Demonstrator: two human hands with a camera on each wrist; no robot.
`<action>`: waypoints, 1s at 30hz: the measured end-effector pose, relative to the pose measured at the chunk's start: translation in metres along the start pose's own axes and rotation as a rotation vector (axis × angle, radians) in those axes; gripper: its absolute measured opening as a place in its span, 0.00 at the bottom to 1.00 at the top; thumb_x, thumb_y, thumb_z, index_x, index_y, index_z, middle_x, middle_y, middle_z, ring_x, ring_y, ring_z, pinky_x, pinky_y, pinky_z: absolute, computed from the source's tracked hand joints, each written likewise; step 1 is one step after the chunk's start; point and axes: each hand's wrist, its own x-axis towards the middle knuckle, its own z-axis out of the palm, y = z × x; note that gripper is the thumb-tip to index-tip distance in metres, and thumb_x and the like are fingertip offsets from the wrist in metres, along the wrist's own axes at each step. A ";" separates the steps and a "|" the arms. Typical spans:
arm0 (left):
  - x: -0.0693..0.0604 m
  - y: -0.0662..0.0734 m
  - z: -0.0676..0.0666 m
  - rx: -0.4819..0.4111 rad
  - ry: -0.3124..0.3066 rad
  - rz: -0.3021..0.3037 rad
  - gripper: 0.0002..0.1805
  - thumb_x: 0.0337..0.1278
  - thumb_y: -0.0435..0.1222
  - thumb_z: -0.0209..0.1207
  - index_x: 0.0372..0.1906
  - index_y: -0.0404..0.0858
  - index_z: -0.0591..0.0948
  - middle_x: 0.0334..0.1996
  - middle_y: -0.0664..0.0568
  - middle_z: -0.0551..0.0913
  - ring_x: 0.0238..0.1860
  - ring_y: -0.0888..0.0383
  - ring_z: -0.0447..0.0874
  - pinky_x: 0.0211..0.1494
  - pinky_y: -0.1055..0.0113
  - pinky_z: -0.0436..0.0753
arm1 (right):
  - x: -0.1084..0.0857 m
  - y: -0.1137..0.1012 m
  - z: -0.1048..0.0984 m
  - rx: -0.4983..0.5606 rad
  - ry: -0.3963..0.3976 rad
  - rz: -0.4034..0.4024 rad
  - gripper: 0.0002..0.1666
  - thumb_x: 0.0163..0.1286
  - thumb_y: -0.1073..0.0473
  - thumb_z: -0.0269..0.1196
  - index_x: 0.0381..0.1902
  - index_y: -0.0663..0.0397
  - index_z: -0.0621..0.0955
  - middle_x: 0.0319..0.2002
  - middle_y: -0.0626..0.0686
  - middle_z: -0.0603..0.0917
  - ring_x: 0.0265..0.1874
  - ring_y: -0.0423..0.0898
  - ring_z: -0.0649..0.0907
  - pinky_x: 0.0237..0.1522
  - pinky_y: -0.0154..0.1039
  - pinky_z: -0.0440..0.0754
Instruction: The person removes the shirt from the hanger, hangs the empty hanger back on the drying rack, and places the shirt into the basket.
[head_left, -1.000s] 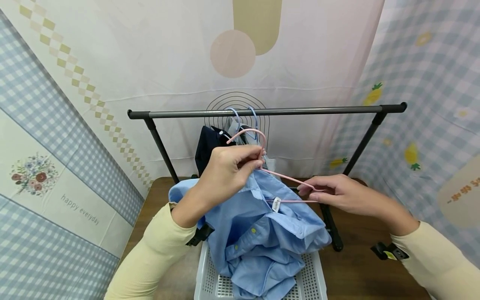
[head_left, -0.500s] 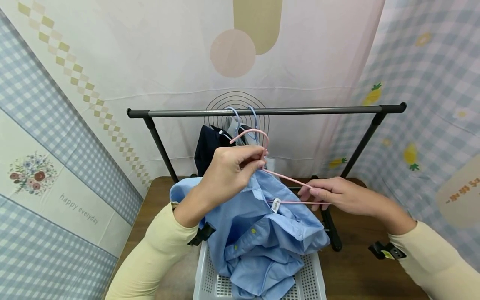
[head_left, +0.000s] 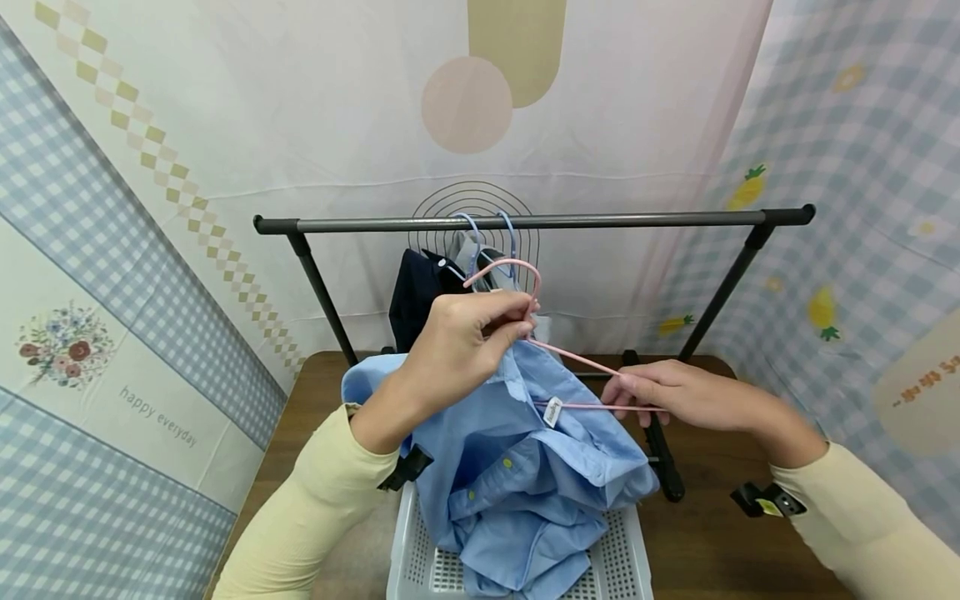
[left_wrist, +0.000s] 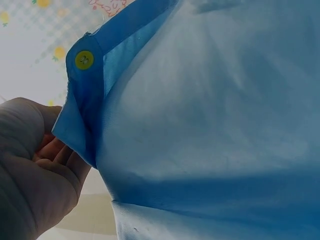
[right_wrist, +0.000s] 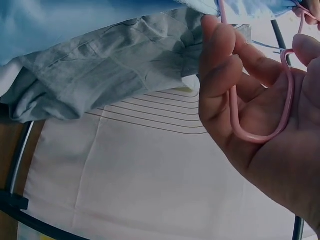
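While the left grip (head_left: 463, 340) pinches the pink hanger (right_wrist: 258, 138), the right grip (head_left: 678, 393) — curled — holds its end.

In the head view, the left hand (head_left: 463, 337) and the blue shirt (head_left: 510, 487) hide the left half of the pink hanger (head_left: 573, 357), the lettering on the white label (head_left: 552, 412) is too small to read, and the bottom edge cuts off the near side of the pale basket (head_left: 639, 550). In the left wrist view, the blue shirt covers the left hand's fingertips. The right wrist view's edge crops the right hand (right_wrist: 265, 115).
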 end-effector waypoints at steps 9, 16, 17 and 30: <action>-0.001 0.000 0.000 -0.006 -0.007 -0.025 0.09 0.63 0.27 0.67 0.47 0.31 0.88 0.39 0.47 0.92 0.39 0.62 0.91 0.43 0.78 0.85 | 0.003 0.000 0.001 0.049 0.011 -0.003 0.28 0.88 0.52 0.37 0.48 0.53 0.85 0.35 0.51 0.86 0.30 0.50 0.83 0.27 0.39 0.81; 0.000 -0.003 0.001 -0.021 -0.019 -0.035 0.10 0.64 0.28 0.67 0.48 0.32 0.88 0.40 0.46 0.92 0.41 0.61 0.91 0.45 0.77 0.86 | 0.001 0.001 0.004 0.037 0.082 -0.016 0.28 0.88 0.53 0.38 0.46 0.51 0.85 0.30 0.51 0.85 0.25 0.46 0.81 0.23 0.38 0.79; 0.000 -0.003 0.001 -0.016 -0.018 -0.030 0.10 0.63 0.29 0.68 0.48 0.32 0.88 0.41 0.46 0.91 0.41 0.61 0.91 0.46 0.76 0.86 | 0.000 0.001 0.005 0.036 0.089 -0.017 0.28 0.88 0.53 0.38 0.45 0.51 0.85 0.30 0.51 0.84 0.25 0.45 0.81 0.23 0.38 0.79; -0.013 -0.009 -0.023 0.100 -0.225 -0.064 0.29 0.61 0.44 0.72 0.66 0.40 0.80 0.61 0.51 0.85 0.65 0.57 0.81 0.70 0.59 0.78 | -0.011 0.013 0.005 0.051 0.152 -0.173 0.25 0.87 0.62 0.39 0.45 0.50 0.84 0.31 0.47 0.84 0.22 0.43 0.79 0.20 0.37 0.77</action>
